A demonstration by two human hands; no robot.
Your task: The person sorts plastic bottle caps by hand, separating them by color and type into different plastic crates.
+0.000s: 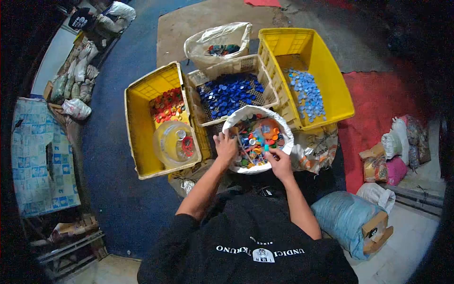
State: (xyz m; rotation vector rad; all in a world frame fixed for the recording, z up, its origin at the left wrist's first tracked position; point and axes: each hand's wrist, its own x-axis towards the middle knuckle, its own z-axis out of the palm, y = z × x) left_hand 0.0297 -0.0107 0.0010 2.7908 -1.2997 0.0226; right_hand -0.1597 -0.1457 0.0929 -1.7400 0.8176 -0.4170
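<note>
A white sack (286, 137) with a rolled rim stands open in front of me, filled with bottle caps of mixed colours (250, 142). My right hand (280, 163) is over the sack's right side, its fingers pinched on a teal cap (266, 148). At the left rim rests my left hand (226, 147), fingers apart, with nothing visible in it. Behind the sack, a white crate (272, 98) holds dark blue caps (227, 94). Red and orange caps (168, 105) and a clear round container (165, 144) are in the left yellow crate (135, 125).
A yellow crate (336, 90) with light blue caps (306, 92) stands at the right. Another white sack (236, 33) is behind the middle crate. A blue bundle (340, 217) lies at the lower right, and filled bags (78, 71) line the left.
</note>
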